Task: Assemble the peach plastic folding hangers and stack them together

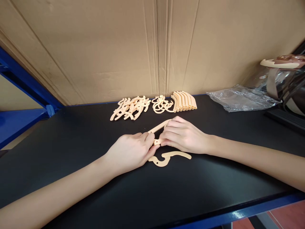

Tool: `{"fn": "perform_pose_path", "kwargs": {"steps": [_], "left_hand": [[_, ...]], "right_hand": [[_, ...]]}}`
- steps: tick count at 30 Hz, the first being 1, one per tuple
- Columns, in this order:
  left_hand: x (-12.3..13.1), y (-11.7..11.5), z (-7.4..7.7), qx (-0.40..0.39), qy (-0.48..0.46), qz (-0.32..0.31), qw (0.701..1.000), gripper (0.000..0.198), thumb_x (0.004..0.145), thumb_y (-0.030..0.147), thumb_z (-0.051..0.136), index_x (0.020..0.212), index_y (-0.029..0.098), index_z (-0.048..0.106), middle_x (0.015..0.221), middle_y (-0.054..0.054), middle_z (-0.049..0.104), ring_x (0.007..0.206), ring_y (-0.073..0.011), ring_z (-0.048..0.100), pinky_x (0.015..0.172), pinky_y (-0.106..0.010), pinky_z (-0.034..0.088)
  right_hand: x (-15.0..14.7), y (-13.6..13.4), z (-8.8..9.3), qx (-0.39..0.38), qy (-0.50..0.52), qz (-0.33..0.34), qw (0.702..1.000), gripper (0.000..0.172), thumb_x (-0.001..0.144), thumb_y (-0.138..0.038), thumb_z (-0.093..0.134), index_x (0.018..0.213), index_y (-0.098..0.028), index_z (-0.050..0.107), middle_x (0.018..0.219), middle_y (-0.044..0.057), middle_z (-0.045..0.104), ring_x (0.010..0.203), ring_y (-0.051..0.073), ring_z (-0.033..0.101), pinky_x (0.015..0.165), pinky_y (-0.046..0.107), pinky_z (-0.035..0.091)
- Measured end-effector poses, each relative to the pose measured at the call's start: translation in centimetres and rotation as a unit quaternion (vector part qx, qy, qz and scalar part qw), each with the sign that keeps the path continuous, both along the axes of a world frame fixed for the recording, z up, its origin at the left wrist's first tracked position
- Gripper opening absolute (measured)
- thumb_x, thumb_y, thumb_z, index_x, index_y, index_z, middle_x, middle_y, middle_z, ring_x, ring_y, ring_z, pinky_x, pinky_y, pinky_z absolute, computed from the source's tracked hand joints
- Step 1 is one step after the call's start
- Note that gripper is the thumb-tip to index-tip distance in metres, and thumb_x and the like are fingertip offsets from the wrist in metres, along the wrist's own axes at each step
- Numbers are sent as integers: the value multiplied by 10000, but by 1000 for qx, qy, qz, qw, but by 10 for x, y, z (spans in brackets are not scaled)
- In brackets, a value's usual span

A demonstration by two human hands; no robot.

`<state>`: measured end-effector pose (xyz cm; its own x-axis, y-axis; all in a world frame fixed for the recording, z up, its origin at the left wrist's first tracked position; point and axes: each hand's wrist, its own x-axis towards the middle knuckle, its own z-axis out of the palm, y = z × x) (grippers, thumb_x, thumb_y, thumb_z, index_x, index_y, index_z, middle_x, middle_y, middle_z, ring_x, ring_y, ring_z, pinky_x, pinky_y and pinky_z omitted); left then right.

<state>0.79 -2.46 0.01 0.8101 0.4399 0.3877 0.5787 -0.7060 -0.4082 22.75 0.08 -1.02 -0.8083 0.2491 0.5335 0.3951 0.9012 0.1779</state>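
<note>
My left hand (pixel 133 148) and my right hand (pixel 182 135) meet over the middle of the black table, both with closed fingers. Between their fingertips they pinch a small cream plastic piece (pixel 157 142) with a hole in it; most of it is covered by the fingers. Just beyond, a long curved cream arm (pixel 160 126) runs from one hand to the other, and whether it joins the pinched piece I cannot tell. Below the hands lies a cream hook part (pixel 162 161) with a hole, touching a curved arm piece (pixel 179 154) at its upper right.
Along the back lie a loose heap of curved arm pieces (pixel 131 107), a small pile of hooks (pixel 162 104) and a neat row of arms (pixel 184 101). A clear plastic bag (pixel 243 98) rests at the right, beside a dark object. Cardboard (pixel 107 47) walls the rear.
</note>
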Motion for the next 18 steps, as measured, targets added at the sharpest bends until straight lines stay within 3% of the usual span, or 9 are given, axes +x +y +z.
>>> {"fn": "perform_pose_path", "kwargs": {"steps": [9, 18], "left_hand": [[-3, 4, -1, -91, -20, 2, 996, 291, 970, 298, 421, 716, 168, 473, 540, 36, 524, 436, -120, 526, 424, -231, 260], [0, 1, 1, -35, 13, -16, 999, 297, 976, 252, 380, 718, 161, 495, 541, 30, 507, 435, -131, 529, 424, -257, 244]], "right_hand": [[1, 0, -2, 19, -24, -10, 999, 266, 997, -284, 437, 847, -151, 612, 748, 20, 653, 809, 155, 549, 743, 314, 363], [0, -1, -3, 54, -14, 5, 998, 233, 966, -258, 501, 815, -131, 625, 739, 18, 643, 776, 157, 532, 738, 307, 377]]}}
